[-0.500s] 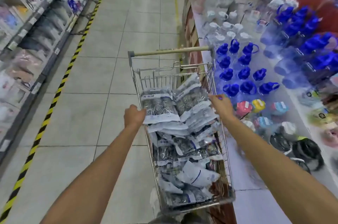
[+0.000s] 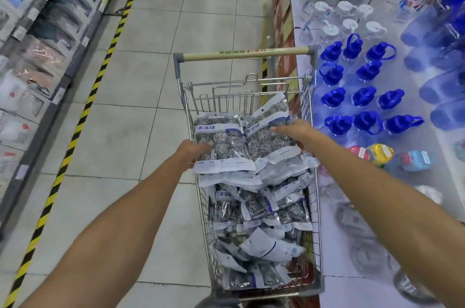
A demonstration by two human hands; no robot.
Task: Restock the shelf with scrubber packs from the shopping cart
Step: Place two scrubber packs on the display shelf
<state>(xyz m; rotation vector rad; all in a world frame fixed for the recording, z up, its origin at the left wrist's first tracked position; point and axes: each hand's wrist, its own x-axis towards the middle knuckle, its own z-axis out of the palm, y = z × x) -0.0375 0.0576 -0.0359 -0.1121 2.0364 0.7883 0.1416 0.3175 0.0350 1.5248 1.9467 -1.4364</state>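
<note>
Centre of frame: your left hand [image 2: 192, 154] grips the left edge of one scrubber pack [image 2: 222, 143], fingers curled closed on it, while your right hand [image 2: 293, 131] lies on a second pack [image 2: 270, 140] touching the first; whether its fingers clamp that pack cannot be told. Both packs sit atop the heap in the shopping cart [image 2: 315, 207], long axes running up-frame. The shelf [image 2: 402, 182] lies at right, nearer your right hand.

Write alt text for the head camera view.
Both hands, left hand and right hand, grip scrubber packs atop a full shopping cart in a store aisle, blue-lidded bottles displayed to its right.
</note>
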